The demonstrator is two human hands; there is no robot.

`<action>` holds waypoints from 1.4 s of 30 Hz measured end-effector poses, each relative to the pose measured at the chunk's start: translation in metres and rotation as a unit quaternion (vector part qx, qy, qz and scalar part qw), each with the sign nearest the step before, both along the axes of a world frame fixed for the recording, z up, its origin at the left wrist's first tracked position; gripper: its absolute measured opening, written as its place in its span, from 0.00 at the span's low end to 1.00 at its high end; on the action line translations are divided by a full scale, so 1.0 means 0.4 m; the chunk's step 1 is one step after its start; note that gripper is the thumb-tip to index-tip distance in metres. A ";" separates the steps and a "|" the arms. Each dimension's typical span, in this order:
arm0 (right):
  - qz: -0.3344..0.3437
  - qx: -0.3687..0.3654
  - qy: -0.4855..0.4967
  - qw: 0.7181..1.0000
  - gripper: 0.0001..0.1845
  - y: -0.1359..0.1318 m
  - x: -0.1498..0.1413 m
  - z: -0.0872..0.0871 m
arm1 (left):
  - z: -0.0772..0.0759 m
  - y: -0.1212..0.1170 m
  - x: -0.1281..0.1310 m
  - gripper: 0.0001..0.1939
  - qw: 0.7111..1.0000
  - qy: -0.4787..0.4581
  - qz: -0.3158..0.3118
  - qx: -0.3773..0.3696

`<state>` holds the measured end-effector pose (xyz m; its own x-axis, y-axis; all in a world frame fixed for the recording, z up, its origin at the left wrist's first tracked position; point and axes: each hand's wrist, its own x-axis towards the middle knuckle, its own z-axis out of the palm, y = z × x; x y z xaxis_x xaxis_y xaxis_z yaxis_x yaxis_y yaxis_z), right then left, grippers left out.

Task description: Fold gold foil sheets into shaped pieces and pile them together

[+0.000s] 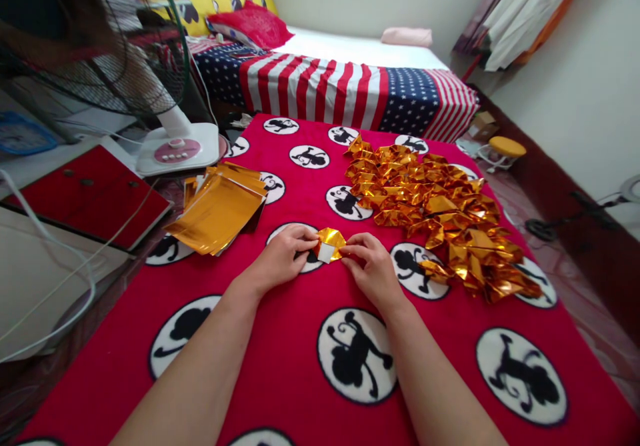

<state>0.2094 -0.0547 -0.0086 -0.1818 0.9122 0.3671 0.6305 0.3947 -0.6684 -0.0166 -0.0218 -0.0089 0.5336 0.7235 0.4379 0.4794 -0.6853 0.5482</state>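
Observation:
Between my two hands is a small folded piece of gold foil paper (332,237), with a white square patch facing me. My left hand (286,253) pinches its left end between thumb and fingers. On the other end, my right hand (369,261) closes its thumb and fingertips. To the left lies a stack of flat gold foil sheets (217,206), slightly fanned out. Rows of folded gold foil pieces (430,199) cover the right part of the red cloth (280,373), which is printed with black monkey figures in white circles.
A fan (175,143) with a white base stands at the left beside a red panel (95,193). A bed (320,93) with a striped, starred cover is behind the table. At the far right are a yellow-topped stool (507,146) and hanging clothes (520,16).

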 end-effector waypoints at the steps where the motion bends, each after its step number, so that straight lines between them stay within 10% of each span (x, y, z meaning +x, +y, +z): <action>1: -0.004 -0.003 0.005 1.000 0.09 -0.001 -0.001 0.000 | 0.000 -0.002 0.004 0.16 1.000 -0.008 0.011 -0.001; 42: -0.066 0.001 0.050 0.997 0.07 0.002 -0.015 -0.023 | -0.002 0.000 0.032 0.10 0.995 -0.050 0.080 -0.017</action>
